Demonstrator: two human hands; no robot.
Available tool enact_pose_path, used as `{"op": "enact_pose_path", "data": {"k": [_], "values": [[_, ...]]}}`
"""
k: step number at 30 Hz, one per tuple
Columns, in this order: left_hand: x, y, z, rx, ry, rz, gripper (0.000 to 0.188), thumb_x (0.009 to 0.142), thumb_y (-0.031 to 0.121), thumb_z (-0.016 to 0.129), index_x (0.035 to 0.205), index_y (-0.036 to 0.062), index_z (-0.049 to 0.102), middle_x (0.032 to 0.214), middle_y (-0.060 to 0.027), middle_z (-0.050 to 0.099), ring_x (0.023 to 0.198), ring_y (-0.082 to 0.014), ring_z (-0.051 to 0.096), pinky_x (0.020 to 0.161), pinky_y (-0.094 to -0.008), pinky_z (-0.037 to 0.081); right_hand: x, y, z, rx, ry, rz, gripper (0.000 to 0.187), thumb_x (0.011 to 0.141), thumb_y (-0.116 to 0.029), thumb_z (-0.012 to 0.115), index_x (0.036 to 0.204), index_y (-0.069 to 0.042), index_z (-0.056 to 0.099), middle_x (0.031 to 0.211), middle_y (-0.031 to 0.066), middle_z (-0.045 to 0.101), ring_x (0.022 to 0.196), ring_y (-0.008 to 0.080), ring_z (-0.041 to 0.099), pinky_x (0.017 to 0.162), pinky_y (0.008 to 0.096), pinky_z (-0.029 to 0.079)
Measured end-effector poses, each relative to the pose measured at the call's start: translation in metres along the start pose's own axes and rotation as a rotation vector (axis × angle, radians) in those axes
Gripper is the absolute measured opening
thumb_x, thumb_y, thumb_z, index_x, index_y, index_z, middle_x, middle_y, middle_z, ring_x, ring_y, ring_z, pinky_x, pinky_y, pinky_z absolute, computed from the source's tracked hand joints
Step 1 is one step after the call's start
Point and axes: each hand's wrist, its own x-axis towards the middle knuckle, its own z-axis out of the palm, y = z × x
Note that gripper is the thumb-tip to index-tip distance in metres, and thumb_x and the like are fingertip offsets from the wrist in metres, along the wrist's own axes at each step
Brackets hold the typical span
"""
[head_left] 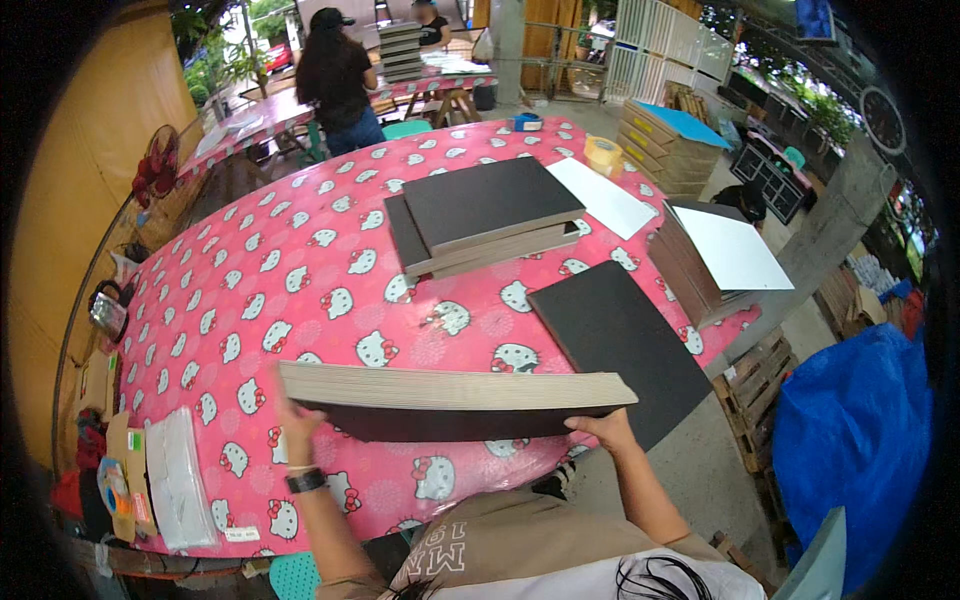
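We find the left hand (296,418) and right hand (604,428) clamped on a stack of boards (455,392), lifted edge-on over the worktop (250,300). Squaring step, we judge; next needs level lowering.

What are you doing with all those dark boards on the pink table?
A person holds a thick stack of dark-faced sheets by its two ends, left hand at one end, right hand at the other, just above the pink cartoon-cat tablecloth. One single dark sheet lies flat beside it. Farther back are another dark pile, a white sheet, a roll of tape, and a pile topped with white. Another person stands at a far table.
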Motion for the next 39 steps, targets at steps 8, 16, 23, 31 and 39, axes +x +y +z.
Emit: {"op": "enact_pose_path", "data": {"k": [8,16,23,31,39], "values": [[-0.019,0.03,0.058,-0.402,-0.141,-0.157,0.067,0.059,0.019,0.076,0.115,0.0008,0.044,0.103,-0.0063,0.054,0.095,-0.0174,0.051,0.082,-0.0313,0.042,0.01,0.007,-0.002,-0.075,0.031,-0.078,0.046,0.059,-0.005,0.077,0.098,-0.001,0.055,0.093,0.0061,0.059,0.085,0.0172,0.055,0.078,0.0299,0.044],[-0.033,-0.006,0.073,-0.248,0.014,-0.172,0.051,0.069,0.021,0.072,0.108,-0.0016,0.05,0.1,-0.0058,0.056,0.094,-0.0169,0.052,0.084,-0.0315,0.041,-0.006,0.085,-0.028,-0.465,0.202,0.129,0.048,0.058,-0.002,0.077,0.1,0.002,0.053,0.091,0.0079,0.059,0.084,0.0167,0.056,0.075,0.0296,0.045],[0.085,0.054,0.121,-0.218,0.081,-0.14,0.046,0.083,0.021,0.058,0.119,-0.005,0.045,0.116,-0.0102,0.051,0.1,-0.02,0.05,0.089,-0.03,0.038,0.113,-0.022,-0.003,-0.329,0.137,-0.053,0.042,0.074,-0.019,0.067,0.108,0.003,0.054,0.097,0.0093,0.061,0.087,0.0174,0.056,0.08,0.031,0.044],[0.298,0.059,0.225,-0.031,-0.122,-0.231,0.073,0.076,0.052,0.059,0.107,-0.0134,0.052,0.1,-0.0169,0.059,0.091,-0.021,0.056,0.08,-0.0315,0.043,0.382,-0.11,-0.053,-0.868,0.217,-0.43,0.064,0.074,-0.046,0.062,0.112,0.004,0.051,0.097,0.0238,0.06,0.091,0.0331,0.059,0.08,0.038,0.044],[0.372,-0.071,0.294,0.238,-0.103,-0.396,0.088,0.072,0.061,0.055,0.112,-0.0164,0.047,0.115,-0.0249,0.052,0.109,-0.0318,0.05,0.092,-0.0349,0.036,0.489,0.014,-0.119,-1.165,0.133,-0.258,0.068,0.076,-0.054,0.056,0.118,-0.001,0.051,0.107,0.0227,0.057,0.091,0.0338,0.058,0.083,0.0386,0.044]]}}
